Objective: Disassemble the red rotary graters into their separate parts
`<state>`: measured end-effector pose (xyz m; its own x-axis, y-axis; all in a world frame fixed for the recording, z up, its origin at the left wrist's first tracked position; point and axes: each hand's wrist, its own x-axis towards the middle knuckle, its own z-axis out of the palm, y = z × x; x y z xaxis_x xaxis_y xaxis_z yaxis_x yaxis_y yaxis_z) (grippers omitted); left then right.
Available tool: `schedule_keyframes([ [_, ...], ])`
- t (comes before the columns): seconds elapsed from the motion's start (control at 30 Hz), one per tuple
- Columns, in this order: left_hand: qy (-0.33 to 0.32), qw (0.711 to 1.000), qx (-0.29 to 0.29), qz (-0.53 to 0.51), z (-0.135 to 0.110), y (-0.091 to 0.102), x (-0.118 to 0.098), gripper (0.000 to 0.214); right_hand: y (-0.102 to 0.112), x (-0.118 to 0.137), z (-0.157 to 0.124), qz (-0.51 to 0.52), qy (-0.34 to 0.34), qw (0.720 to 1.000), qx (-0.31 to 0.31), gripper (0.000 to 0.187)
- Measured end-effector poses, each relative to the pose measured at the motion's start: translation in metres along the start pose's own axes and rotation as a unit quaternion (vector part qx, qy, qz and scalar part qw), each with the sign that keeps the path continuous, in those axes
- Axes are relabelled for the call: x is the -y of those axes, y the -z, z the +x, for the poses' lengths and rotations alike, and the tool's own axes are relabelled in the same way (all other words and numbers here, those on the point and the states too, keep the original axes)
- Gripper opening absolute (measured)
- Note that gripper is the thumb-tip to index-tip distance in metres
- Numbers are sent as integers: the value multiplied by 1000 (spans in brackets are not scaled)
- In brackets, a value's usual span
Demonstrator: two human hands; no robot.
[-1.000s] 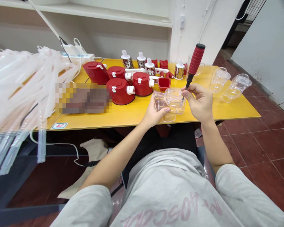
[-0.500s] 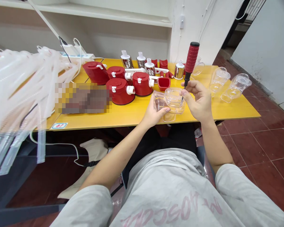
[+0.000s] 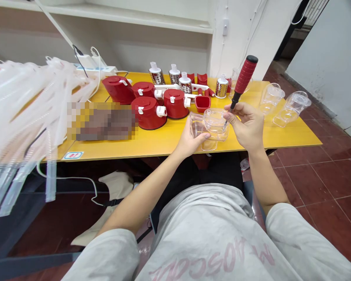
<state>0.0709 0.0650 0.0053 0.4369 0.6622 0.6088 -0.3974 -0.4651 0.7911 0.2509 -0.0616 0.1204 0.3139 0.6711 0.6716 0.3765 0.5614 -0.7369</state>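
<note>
The left hand [image 3: 191, 136] cups a clear plastic cup [image 3: 215, 125] with fingers curled around it; the right hand [image 3: 246, 128] pinches a red-handled screwdriver [image 3: 244, 75], whose handle has tipped toward 1 o'clock; both hover over the yellow surface [image 3: 166, 146].

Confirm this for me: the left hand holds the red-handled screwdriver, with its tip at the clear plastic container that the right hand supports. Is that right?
No, the hands are swapped. The head view shows the right hand holding the red-handled screwdriver, with its tip at the clear plastic container that the left hand supports.
</note>
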Motion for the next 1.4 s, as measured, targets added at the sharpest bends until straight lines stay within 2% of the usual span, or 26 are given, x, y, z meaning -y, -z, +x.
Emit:
schedule_keyframes([
  [0.1, -8, 1000, 6, 11, 0, 0, -1, 75, -1, -2, 0, 28, -4, 1000, -3, 51],
  [0.33, -16, 1000, 5, 5, 0, 0, 0, 74, 0, 5, 0, 10, -1, 1000, 24, 50],
  [0.5, -6, 1000, 0, -7, 0, -1, -1, 74, -1, 6, 0, 3, 8, 1000, 7, 44],
  [0.73, 1, 1000, 4, 0, 0, -1, -3, 74, 0, 4, 1, -14, -2, 1000, -12, 49],
  [1.0, -3, 1000, 4, -1, -1, 1, 3, 74, -4, -5, 2, 20, -2, 999, -42, 55],
  [1.17, -3, 1000, 0, 0, 0, 0, 2, 76, -6, 0, 1, 37, 2, 999, -26, 52],
  [1.4, -3, 1000, 8, 8, 0, 1, 0, 75, -3, 4, -1, 6, -2, 1000, 3, 53],
])
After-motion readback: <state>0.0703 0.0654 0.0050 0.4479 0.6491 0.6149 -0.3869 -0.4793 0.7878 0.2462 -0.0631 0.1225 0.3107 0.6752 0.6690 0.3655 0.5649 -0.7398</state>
